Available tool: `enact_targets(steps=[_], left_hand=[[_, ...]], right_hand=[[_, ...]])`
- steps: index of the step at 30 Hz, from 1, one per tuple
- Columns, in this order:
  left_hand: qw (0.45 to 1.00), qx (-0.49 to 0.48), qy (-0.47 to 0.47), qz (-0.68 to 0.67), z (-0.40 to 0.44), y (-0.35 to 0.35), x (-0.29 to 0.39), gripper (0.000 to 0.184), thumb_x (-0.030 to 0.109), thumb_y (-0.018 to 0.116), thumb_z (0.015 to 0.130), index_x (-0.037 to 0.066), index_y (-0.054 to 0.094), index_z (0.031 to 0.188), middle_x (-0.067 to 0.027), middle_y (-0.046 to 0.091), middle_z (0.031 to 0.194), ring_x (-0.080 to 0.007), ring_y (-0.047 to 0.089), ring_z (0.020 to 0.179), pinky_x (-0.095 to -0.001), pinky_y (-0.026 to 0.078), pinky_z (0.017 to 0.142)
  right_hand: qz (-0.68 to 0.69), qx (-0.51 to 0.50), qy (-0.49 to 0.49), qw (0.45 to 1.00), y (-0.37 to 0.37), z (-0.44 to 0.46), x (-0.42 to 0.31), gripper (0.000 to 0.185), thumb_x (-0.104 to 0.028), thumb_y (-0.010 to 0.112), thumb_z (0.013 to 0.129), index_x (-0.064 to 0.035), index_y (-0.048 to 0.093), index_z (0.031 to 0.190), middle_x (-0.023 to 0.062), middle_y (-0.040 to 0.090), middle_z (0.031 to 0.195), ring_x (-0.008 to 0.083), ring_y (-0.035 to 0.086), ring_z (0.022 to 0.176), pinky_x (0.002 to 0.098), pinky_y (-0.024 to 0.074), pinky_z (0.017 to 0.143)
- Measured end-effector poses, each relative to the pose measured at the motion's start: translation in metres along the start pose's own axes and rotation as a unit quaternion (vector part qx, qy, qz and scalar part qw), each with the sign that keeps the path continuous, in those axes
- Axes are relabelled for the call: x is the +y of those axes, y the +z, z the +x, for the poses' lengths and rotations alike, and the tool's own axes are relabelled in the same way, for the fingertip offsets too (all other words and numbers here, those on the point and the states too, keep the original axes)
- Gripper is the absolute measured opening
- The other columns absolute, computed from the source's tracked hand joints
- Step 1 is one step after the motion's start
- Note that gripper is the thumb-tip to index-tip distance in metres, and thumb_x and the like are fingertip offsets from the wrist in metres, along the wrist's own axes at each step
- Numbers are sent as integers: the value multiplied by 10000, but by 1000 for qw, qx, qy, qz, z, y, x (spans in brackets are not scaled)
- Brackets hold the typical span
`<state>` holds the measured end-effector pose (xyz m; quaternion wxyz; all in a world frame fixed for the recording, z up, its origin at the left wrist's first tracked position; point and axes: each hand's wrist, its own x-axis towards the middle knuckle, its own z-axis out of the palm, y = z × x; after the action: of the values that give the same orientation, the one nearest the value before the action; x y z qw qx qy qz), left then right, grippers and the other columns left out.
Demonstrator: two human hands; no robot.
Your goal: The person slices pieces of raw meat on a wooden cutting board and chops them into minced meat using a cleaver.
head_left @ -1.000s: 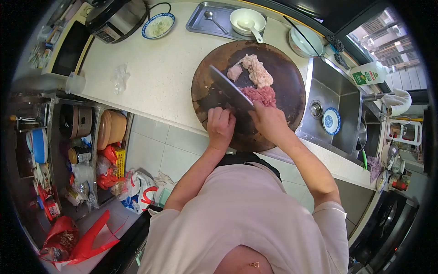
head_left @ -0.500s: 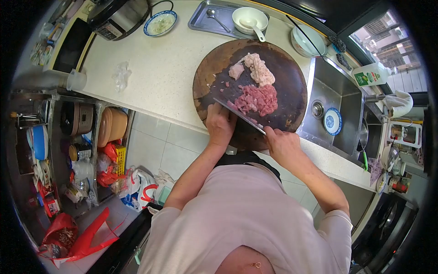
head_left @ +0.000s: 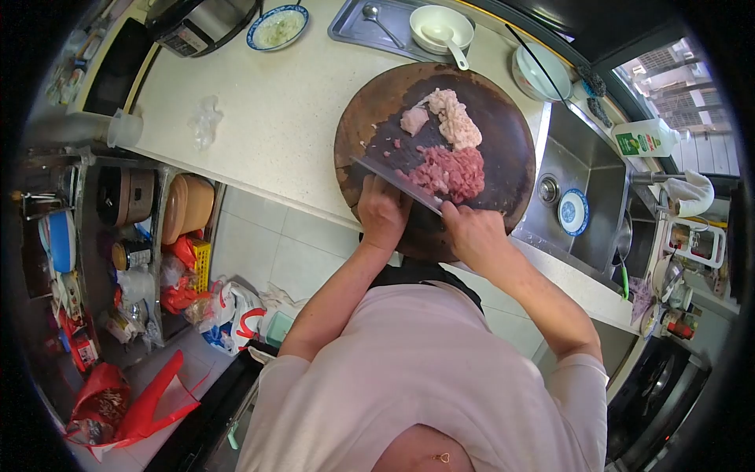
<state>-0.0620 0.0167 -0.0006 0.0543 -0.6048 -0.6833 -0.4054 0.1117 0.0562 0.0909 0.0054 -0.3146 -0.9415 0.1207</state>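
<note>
My right hand (head_left: 476,232) is closed round the handle of a cleaver (head_left: 399,186), whose blade slants up and left across the round dark chopping board (head_left: 507,177). Close against the near side of the blade is my left hand (head_left: 383,211), its fingers curled; what lies beneath them is hidden. Beyond the blade sits a heap of chopped red meat (head_left: 452,171). A paler minced mass (head_left: 456,118) touches it at the top, with a small pale pink lump (head_left: 414,120) to the left.
Behind the board are a grey tray (head_left: 354,30), a white bowl (head_left: 442,31) with a ladle and a glass bowl (head_left: 543,72). The sink (head_left: 594,153) at right holds a blue-patterned dish (head_left: 573,212). A patterned bowl (head_left: 277,28) and crumpled plastic (head_left: 206,123) stand left.
The cleaver first came down toward me, uncovering the red meat, then shifted slightly up and left with my right hand. My left hand has stayed curled beside the blade.
</note>
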Motion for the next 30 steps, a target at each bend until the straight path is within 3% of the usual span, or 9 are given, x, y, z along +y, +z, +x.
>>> enact_targets(steps=[4, 7, 10, 11, 14, 17, 21, 27, 30], left_hand=[[1000, 21, 0, -9, 4, -1, 4, 172, 79, 698, 724, 33, 640, 879, -112, 588, 865, -326, 540, 744, -423, 467, 623], [999, -19, -33, 17, -6, 3, 1, 152, 70, 696, 708, 57, 641, 849, -94, 540, 797, -310, 529, 730, -416, 462, 610], [1000, -7, -17, 9, -5, 1, 1, 120, 60, 686, 703, 73, 638, 812, -88, 491, 749, -299, 517, 716, -411, 456, 597], [1000, -3, -20, 12, -4, 1, 2, 105, 55, 679, 704, 75, 640, 799, -88, 491, 754, -292, 516, 724, -404, 456, 600], [999, 10, -27, 20, -6, 4, 2, 105, 52, 680, 700, 65, 638, 795, -90, 499, 758, -296, 520, 732, -403, 458, 615], [999, -18, -35, 14, -4, -1, 3, 120, 55, 684, 694, 55, 636, 804, -94, 519, 769, -306, 527, 738, -409, 461, 626], [1000, -3, -28, -8, 3, -3, 7, 137, 62, 689, 690, 41, 633, 813, -102, 540, 782, -318, 529, 734, -423, 463, 626], [1000, -12, -19, 5, 0, 2, 4, 126, 59, 684, 686, 48, 626, 797, -103, 531, 783, -319, 524, 733, -421, 461, 621], [1000, -8, -22, 16, -4, 5, 3, 101, 54, 679, 686, 59, 614, 763, -100, 505, 762, -309, 519, 725, -413, 458, 613]], right_hand=[[0, 98, -33, 995, 31, 39, -1, 172, -75, 574, 786, -39, 537, 950, 132, 633, 699, 272, 662, 628, 390, 501, 505], [11, 17, 22, 1000, 27, 71, -4, 193, -107, 581, 817, -41, 550, 996, 143, 651, 726, 298, 665, 649, 426, 503, 523], [80, 84, 44, 992, 16, 67, 23, 177, -197, 582, 882, -65, 575, 998, 160, 643, 729, 349, 644, 689, 469, 489, 579], [86, 100, 60, 989, 10, 59, 21, 147, -211, 565, 912, -65, 556, 930, 161, 638, 738, 379, 626, 688, 485, 479, 578], [67, 4, 77, 995, -12, 26, 9, 145, -193, 584, 900, -59, 530, 899, 158, 632, 730, 375, 623, 662, 483, 470, 559], [58, 2, 54, 997, -5, -1, 6, 141, -158, 586, 859, -68, 546, 960, 140, 638, 739, 345, 648, 660, 458, 493, 545], [49, -6, 59, 997, -2, -30, 11, 114, -147, 584, 888, -57, 520, 913, 127, 603, 679, 350, 620, 612, 464, 468, 521], [26, -65, 66, 995, 0, 12, 2, 145, -88, 562, 805, -49, 527, 940, 148, 651, 711, 329, 665, 656, 450, 501, 535], [35, 56, 21, 998, 29, 53, 3, 107, -118, 550, 844, -57, 539, 932, 143, 648, 668, 348, 655, 608, 456, 504, 536]])
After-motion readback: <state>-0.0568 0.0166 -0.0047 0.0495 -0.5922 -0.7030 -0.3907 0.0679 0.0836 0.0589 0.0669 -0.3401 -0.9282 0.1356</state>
